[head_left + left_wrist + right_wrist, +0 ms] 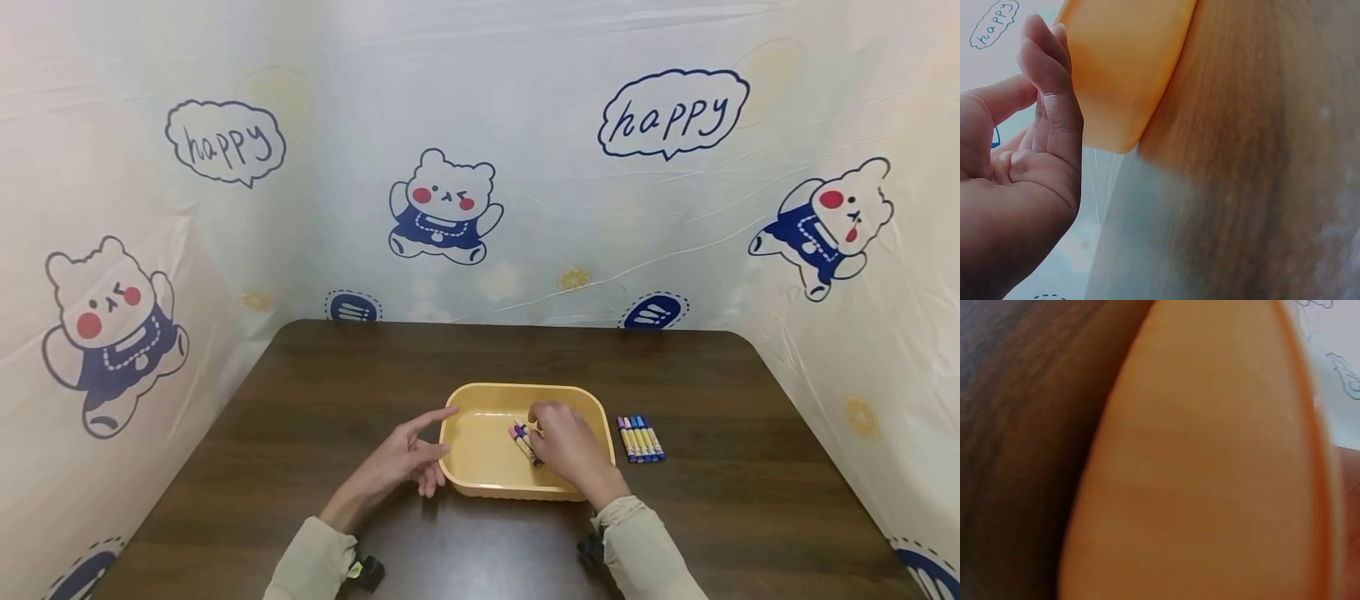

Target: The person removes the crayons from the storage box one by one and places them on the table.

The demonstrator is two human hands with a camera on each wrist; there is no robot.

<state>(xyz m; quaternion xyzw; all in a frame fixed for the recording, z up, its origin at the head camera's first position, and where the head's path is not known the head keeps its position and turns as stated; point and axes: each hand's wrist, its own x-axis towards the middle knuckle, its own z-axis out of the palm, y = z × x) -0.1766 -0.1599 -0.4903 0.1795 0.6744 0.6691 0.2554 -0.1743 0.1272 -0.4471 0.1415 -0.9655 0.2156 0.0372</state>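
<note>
On the table is a yellow plastic tray [480, 492] with rounded corners. Inside it lie a few crayons [525, 446] with pink and purple tips and pale yellow wrappers. My right hand [570, 446] reaches over the near right rim, its curled fingers down among them, and appears to pinch a crayon; the hand hides most of it. At the left rim, my left hand [405, 458] has its index finger stretched to the edge and its thumb beside the wall. Only the tray's outer wall [1204, 462] fills most of the right wrist view.
Right of the tray, several crayons [641, 439] with purple and blue tips lie side by side in a row. The dark brown wooden table [360, 367] has a rounded back edge. A patterned pale curtain [540, 275] surrounds it on the back and sides.
</note>
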